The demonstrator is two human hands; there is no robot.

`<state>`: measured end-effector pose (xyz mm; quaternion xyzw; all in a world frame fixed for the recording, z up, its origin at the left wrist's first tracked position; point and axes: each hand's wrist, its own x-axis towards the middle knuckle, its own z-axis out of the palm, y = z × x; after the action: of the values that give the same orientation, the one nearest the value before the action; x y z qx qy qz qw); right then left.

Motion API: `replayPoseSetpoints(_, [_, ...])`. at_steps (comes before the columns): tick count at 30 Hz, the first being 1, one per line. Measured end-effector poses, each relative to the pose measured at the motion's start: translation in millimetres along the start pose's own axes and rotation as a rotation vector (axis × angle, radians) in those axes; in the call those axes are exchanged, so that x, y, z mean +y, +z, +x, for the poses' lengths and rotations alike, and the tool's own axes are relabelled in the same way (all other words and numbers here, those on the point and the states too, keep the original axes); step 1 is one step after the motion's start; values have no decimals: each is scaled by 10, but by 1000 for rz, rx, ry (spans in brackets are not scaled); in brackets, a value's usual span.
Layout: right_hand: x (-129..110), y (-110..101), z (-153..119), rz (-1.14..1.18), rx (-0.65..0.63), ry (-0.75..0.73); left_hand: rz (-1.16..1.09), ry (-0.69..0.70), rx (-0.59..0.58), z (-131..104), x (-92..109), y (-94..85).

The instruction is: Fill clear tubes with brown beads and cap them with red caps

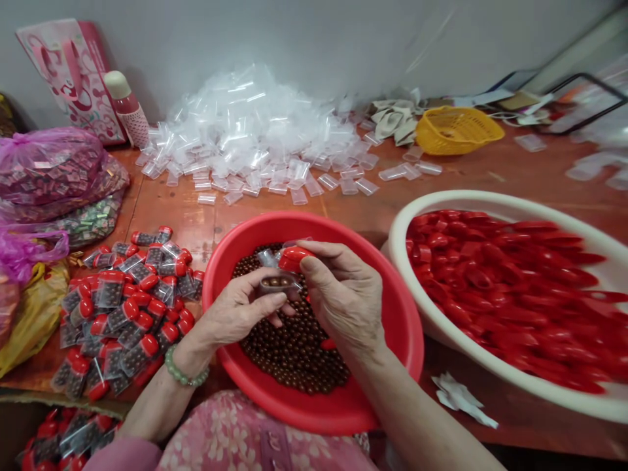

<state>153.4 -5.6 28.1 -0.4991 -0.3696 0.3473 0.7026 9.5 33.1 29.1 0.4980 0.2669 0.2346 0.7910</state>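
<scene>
My left hand (245,304), with a green bead bracelet at the wrist, grips a small clear plastic container (279,284) with brown balls showing at its mouth. Between the thumb and fingers of my right hand (343,288) is a red plastic cap (293,259), held just above the container and apart from it. Both hands are over a red basin (405,340) partly filled with shiny brown balls (304,356). Some clear pieces and a few red caps lie among the balls, partly hidden by my hands.
Capped, filled containers (127,314) are piled on the left. A heap of clear empty containers (260,137) lies at the back. On the right stands a white basin (400,242) of red caps (500,294). A yellow basket (456,131), a bottle (128,111) and crumpled tissue (461,399) are also there.
</scene>
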Motion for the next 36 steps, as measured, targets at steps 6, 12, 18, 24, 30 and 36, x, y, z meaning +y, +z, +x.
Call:
replayPoseSetpoints(6, [-14, 22, -22, -36, 22, -30, 39, -8, -8, 13, -79, -20])
replayPoseSetpoints(12, [-15, 69, -83, -158, -30, -45, 18, -1, -2, 17, -93, -37])
replayPoseSetpoints(18, [38, 87, -84, -263, -85, 42, -101, -35, -117, 5, -148, -115])
replayPoseSetpoints(24, [65, 84, -44, -311, -118, 56, -268, -135, -194, -15, -151, -197])
replayPoseSetpoints(30, [142, 22, -39, -417, -197, -61, -85, -123, -49, 26, -184, -160])
replayPoseSetpoints(36, [178, -36, 43, -491, -325, -82, -42, -154, -6, 23, -178, -138])
